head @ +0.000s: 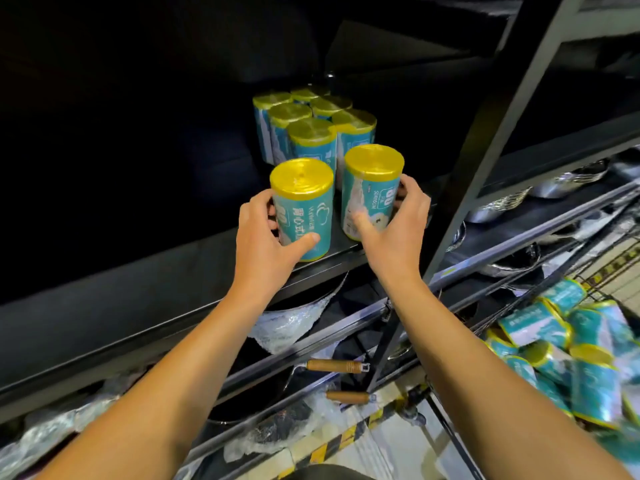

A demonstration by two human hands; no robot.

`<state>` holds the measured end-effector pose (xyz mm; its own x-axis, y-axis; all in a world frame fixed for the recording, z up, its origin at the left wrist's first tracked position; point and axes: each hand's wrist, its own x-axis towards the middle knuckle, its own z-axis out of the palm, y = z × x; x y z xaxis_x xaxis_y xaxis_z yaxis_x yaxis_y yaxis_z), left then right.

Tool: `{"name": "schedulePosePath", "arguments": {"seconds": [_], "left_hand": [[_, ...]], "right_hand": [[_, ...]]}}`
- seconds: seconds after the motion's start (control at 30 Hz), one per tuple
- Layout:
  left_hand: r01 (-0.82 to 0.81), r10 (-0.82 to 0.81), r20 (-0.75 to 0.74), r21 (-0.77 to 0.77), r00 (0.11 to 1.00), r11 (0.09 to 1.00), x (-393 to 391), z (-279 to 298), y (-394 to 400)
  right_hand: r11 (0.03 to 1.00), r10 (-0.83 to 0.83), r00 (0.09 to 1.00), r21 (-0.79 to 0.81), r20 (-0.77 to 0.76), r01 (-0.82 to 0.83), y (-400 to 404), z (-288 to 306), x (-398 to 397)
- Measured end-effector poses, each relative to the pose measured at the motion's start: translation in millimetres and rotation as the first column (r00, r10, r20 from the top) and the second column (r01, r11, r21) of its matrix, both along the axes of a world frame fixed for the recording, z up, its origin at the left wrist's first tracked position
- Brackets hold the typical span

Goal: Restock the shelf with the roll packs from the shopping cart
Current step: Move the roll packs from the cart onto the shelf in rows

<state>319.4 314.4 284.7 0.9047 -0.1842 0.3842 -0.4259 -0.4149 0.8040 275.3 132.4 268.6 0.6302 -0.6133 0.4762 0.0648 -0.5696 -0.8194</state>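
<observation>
You hold two teal cylindrical roll packs with shiny yellow tops upright at the front edge of the dark metal shelf (138, 271). Your left hand (266, 244) wraps the left roll pack (304, 206), thumb pressed across its front and fingers curled behind. Your right hand (398, 230) clasps the right roll pack (372, 188) the same way, thumb on the label, fingers round the far side. The two packs stand just beside each other without touching. Behind them, a cluster of matching packs (311, 129) stands upright in two rows. To your lower right, the wire shopping cart (595, 282) holds a jumbled heap of more teal packs (568, 358). Below the shelf, plastic-wrapped pans with wooden handles (334, 366) lie on a lower tier
</observation>
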Motion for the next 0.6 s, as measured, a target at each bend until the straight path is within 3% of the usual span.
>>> {"name": "schedulePosePath", "arguments": {"seconds": [0.33, 0.6], "left_hand": [[0.153, -0.153, -0.026, 0.019, 0.988, 0.988, 34, 0, -41], [0.092, -0.092, 0.009, 0.008, 0.996, 0.996, 47, -5, -63]], "right_hand": [[0.998, -0.054, 0.999, 0.019, -0.003, 0.054, -25, 3, 25], [0.998, -0.044, 0.999, 0.033, -0.029, 0.045, -32, 4, 38]]}}
